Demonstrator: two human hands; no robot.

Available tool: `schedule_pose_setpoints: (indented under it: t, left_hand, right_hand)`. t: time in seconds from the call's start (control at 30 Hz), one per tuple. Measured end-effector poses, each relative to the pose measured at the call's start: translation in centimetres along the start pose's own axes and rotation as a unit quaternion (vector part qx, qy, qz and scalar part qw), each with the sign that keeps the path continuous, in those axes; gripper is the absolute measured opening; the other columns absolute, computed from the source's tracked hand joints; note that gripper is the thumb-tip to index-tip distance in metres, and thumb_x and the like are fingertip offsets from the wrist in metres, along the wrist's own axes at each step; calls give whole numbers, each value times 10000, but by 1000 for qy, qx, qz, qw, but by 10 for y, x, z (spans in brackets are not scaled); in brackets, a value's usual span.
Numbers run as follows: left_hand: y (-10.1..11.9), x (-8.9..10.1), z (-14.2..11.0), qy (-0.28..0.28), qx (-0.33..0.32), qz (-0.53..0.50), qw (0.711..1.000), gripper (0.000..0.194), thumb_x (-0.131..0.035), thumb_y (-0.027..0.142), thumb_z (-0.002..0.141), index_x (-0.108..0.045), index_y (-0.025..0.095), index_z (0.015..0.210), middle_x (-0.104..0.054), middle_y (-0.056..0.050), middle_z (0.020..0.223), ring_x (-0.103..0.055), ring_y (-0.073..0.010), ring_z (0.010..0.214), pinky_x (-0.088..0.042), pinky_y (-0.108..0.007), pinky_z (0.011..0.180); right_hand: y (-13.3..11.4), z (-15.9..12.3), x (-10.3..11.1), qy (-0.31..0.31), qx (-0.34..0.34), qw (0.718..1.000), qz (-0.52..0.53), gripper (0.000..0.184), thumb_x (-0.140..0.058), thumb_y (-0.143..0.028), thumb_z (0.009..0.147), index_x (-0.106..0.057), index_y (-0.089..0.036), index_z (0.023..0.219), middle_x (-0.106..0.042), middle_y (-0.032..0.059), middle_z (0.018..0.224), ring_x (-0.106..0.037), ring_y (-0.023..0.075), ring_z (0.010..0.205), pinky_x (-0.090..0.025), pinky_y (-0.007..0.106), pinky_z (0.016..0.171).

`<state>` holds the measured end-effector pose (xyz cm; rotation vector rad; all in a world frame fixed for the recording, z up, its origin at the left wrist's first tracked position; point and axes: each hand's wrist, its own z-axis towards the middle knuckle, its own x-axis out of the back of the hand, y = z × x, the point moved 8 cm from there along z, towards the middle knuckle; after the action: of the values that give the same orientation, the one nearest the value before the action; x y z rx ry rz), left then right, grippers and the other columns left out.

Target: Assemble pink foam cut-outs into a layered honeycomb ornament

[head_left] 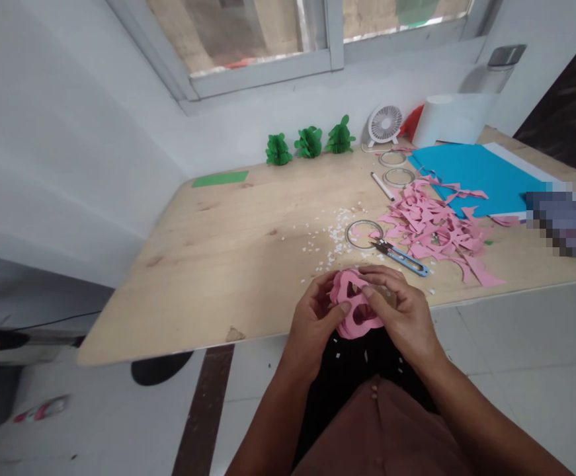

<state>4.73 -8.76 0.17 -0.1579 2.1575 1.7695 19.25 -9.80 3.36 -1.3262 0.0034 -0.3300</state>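
A stack of pink paper cut-outs [351, 326] with rounded edges and open holes is held over the table's front edge, close to my body. My left hand [313, 316] grips its left side, thumb pressed on the front layer. On the other side my right hand [409, 312] has its thumb on the paper and its fingers behind. Just beyond my hands lie blue-handled thread snips [405, 258] and a roll of tape [348, 240]. Pink paper scraps [436, 221] are heaped to the right of them.
Small white paper bits [337, 233] dot the wooden table [208, 264]. Green paper ornaments [310, 143] stand along the wall, left of a small white fan [385, 124]. A marker [383, 186], blue sheets [491, 173] and a pixelated object [565, 221] lie to the right.
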Motion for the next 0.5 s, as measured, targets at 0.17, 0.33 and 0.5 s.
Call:
schedule_pose_setpoints:
  t: [0.17, 0.33, 0.5]
  left_hand:
    - [-5, 5, 1, 34, 34, -47, 998, 462, -733, 216, 694, -587, 206, 1132, -658, -83, 1112, -622, -200, 987, -494, -302, 816]
    - [-6, 6, 0, 58, 46, -50, 996, 450, -736, 223, 670, -597, 197, 1098, -654, -71, 1040, -627, -174, 887, -495, -274, 730]
    - [-1, 3, -2, 84, 35, -23, 996, 395, -723, 168, 632, -611, 185, 1011, -633, -19, 865, -603, -125, 754, -473, -209, 611]
  right_hand:
    - [-7, -8, 6, 5, 45, 998, -43, 130, -620, -220, 816, -692, -251, 918, -680, 63, 1066, -568, 246, 1082, -419, 469, 977]
    - [-12, -16, 9, 17, 90, 991, -92, 133, -606, -187, 816, -677, -251, 909, -672, 61, 1088, -557, 252, 1088, -408, 476, 975]
    - [-10, -18, 8, 14, 92, 987, -131, 117, -591, -195, 821, -682, -254, 867, -666, 66, 1074, -543, 265, 1088, -404, 477, 959]
